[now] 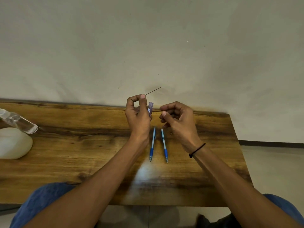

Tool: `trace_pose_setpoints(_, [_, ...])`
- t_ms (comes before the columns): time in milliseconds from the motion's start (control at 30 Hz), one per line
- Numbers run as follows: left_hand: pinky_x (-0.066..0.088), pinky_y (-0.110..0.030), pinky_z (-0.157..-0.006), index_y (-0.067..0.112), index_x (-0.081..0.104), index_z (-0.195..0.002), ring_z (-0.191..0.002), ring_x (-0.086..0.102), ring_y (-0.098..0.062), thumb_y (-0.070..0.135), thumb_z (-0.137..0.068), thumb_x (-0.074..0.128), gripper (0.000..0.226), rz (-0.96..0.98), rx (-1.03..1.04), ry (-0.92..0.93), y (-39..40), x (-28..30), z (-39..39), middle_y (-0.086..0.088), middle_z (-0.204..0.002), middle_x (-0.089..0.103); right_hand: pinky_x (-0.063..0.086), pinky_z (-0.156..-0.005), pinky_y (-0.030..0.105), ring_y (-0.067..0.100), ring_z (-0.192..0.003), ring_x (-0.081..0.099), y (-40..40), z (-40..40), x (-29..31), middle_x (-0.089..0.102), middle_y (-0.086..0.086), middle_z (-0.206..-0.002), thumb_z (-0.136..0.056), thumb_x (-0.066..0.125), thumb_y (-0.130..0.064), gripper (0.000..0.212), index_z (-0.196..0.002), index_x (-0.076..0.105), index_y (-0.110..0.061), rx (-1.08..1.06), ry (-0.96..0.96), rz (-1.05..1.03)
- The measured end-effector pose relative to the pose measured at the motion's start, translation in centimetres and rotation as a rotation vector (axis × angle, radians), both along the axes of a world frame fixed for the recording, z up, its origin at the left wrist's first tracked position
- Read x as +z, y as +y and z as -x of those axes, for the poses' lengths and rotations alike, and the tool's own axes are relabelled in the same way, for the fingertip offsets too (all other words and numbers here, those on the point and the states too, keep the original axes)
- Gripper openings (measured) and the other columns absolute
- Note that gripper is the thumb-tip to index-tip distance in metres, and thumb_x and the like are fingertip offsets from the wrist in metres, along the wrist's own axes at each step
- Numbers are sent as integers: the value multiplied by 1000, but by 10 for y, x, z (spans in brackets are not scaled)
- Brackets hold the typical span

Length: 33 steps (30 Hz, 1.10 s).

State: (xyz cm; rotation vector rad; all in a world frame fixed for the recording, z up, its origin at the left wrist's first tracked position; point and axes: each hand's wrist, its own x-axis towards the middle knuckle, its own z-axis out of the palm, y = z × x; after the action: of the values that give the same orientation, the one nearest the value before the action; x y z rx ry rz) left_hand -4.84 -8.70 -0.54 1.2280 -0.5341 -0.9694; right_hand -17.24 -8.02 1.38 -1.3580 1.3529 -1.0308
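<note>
The lead (pixel 153 91) is held up above the far edge of the wooden surface (pixel 82 145). The left hand (pixel 138 114) pinches its lower end between thumb and forefinger. The right hand (pixel 178 119) is just beside it, fingers curled, thumb close to forefinger; I cannot tell whether it holds anything. Below the hands lie the left pencil (pixel 152 143) and the right pencil (pixel 164 145), side by side, tips toward the person. The purple lead case (pixel 150 109) is gripped lower in the left hand, its opening hidden. The lead's long axis slants up and rightward, its free end above the right hand, hair-thin against the wall.
</note>
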Motion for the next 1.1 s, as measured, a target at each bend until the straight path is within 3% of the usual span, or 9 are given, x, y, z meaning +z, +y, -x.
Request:
trace_pose_setpoints(100, [42,-19,-46,23,62,-100,-49,45,-5,27,-105,61,7,0,-11,13,-1,1,-1,-12,-72,50,60,-75,31,12,-85,69,-15,21,-15,72,-3,-93,-95,71,-5,15,-104,71,-17,24,490,95])
trace_pose_setpoints(200, [50,-14,-55,22,62,-98,-49,44,-4,23,-106,61,8,20,-28,23,0,1,-3,-13,-74,47,61,-80,45,20,-95,68,-25,41,-26,70,-1,-104,-94,69,-6,19,-106,69,-20,117,854,80])
trace_pose_setpoints(433, [52,-12,-59,18,60,-99,-57,44,-9,19,-107,59,8,31,-57,27,1,3,-3,-17,-85,51,59,-83,50,34,-108,66,-27,58,-40,68,7,-117,-91,74,-13,25,-112,64,-21,258,1102,-51])
trace_pose_setpoints(567, [58,-19,-60,17,60,-99,-56,44,-9,19,-106,59,8,35,-69,0,1,1,-2,-18,-83,51,57,-87,54,37,-111,63,-22,52,-50,63,8,-120,-95,72,-18,25,-117,60,-18,302,1120,-57])
trace_pose_setpoints(667, [55,-51,-84,18,60,-99,-58,44,-10,19,-106,60,7,30,-74,11,1,2,-1,-18,-83,52,57,-86,56,40,-108,63,-19,48,-57,60,11,-119,-98,66,-15,21,-117,59,-16,301,1163,-18])
trace_pose_setpoints(800, [47,-49,-89,19,61,-99,-63,49,-13,20,-105,61,7,23,-64,8,1,0,-1,-17,-77,50,57,-83,54,38,-103,63,-22,48,-58,63,9,-110,-94,68,-11,13,-103,60,-16,259,1116,-22])
trace_pose_setpoints(933, [61,-40,-77,21,61,-98,-72,58,-19,22,-105,61,7,44,-80,-28,0,-8,-1,-5,-65,49,59,-81,50,29,-92,68,-29,51,-54,71,6,-92,-87,76,-9,12,-91,66,-14,193,951,-27])
trace_pose_setpoints(1000, [63,-26,-70,20,61,-100,-61,57,-7,23,-105,61,6,56,-86,-81,-2,-12,-3,3,-59,50,62,-77,42,20,-83,71,-32,51,-47,73,3,-86,-87,78,-9,12,-94,70,-13,125,767,-4])
trace_pose_setpoints(1100, [58,-38,-78,16,61,-104,-56,53,-9,26,-105,61,10,58,-79,-170,-4,-17,-3,10,-56,53,62,-64,26,13,-70,74,-35,44,-25,75,0,-80,-87,81,-9,13,-98,74,-13,100,399,57])
